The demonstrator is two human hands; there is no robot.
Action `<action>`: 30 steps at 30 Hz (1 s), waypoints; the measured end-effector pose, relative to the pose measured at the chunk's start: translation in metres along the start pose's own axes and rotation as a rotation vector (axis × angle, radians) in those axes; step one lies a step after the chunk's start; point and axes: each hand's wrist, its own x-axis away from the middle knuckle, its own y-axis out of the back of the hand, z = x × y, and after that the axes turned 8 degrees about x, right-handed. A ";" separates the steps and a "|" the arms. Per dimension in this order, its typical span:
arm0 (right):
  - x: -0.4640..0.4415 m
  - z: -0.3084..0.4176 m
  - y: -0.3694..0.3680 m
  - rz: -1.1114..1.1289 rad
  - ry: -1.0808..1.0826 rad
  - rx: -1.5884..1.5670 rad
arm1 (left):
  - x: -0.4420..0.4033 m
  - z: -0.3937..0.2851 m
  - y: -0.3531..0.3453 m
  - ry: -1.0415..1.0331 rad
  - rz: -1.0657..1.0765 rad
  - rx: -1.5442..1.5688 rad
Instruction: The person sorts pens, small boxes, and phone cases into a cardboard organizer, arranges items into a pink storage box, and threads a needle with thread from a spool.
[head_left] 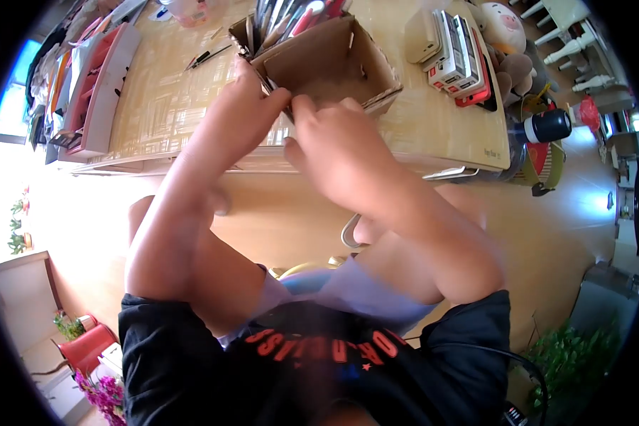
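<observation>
A brown cardboard box (319, 60) stands near the front edge of the wooden table, its large compartment open at the top. Pens and other slim items (287, 18) fill a narrower compartment at its back left. My left hand (247, 99) is closed on the box's near left corner, thumb pointing toward the other hand. Over the near wall of the box curl the fingers of my right hand (334, 131), closed against the cardboard beside my left thumb. The fingertips inside the box are partly hidden.
A black pen (200, 58) lies on the table (160, 106) left of the box. Further left is a pink organizer (96, 92) with papers. Boxed items (456, 60) stand at the right, beside plush toys (504, 28) and a black-capped bottle (547, 126).
</observation>
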 end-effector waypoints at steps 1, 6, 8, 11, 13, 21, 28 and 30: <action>-0.003 0.003 0.012 0.129 -0.023 -0.057 | -0.009 0.007 0.003 0.021 0.045 0.107; -0.035 0.016 0.048 -0.005 -0.301 -0.230 | -0.045 0.033 0.013 -0.408 0.064 0.378; -0.053 0.002 0.057 -0.267 -0.344 -0.319 | -0.083 0.063 0.018 -0.346 0.018 0.262; -0.072 -0.035 0.064 -0.697 -0.337 -0.247 | -0.070 0.051 0.035 -0.176 -0.025 0.223; -0.080 -0.085 0.056 -0.786 -0.512 -0.123 | -0.055 0.036 0.038 -0.190 -0.060 0.091; -0.042 -0.195 0.038 -0.030 -0.859 0.625 | -0.053 0.025 0.036 -0.251 -0.059 -0.046; -0.039 -0.197 0.023 -0.173 -0.675 0.788 | -0.057 0.018 0.035 -0.278 0.013 -0.112; -0.045 -0.195 0.020 -0.173 -0.659 0.863 | -0.057 0.020 0.034 -0.303 0.013 -0.090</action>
